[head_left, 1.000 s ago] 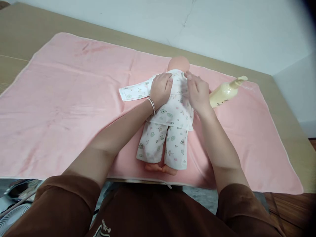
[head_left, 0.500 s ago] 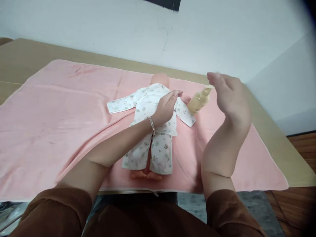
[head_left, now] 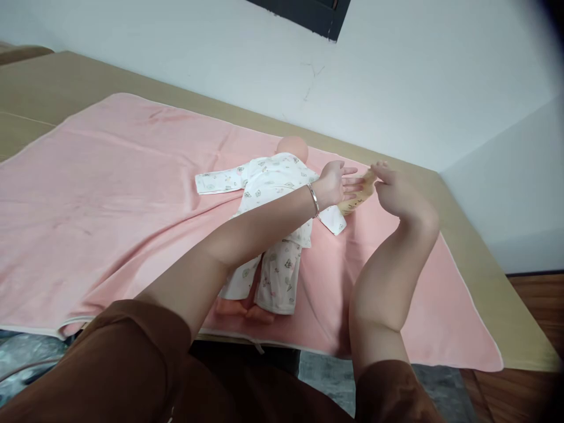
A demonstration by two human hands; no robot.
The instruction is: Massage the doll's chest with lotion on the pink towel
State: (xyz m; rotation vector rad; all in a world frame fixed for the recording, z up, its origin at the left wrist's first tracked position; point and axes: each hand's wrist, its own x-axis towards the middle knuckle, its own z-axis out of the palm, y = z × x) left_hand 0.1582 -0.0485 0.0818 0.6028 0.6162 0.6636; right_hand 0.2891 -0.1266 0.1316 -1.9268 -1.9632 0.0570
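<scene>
A doll (head_left: 275,176) in a white printed top and trousers lies on a pink blanket (head_left: 145,158). My left hand (head_left: 338,183), with a bracelet at the wrist, is held palm up past the doll's sleeve, fingers apart and nothing visible in it. Just behind its fingers is a yellow pump bottle (head_left: 352,204), partly covered by them. At the bottle's top, my right hand (head_left: 399,194) is bent over the pump head with thumb and fingertips drawn together there. The pump head itself is mostly hidden by that hand.
The blanket covers most of a wooden table (head_left: 497,282), whose bare edge runs along the back and right. A white wall (head_left: 220,64) with a dark frame (head_left: 324,20) rises behind it. Wooden flooring (head_left: 533,305) shows at the right.
My left hand has moved right, from over the doll to beside the bottle, and its fingers have spread with the palm up. My right hand has come down and left onto the bottle's top.
</scene>
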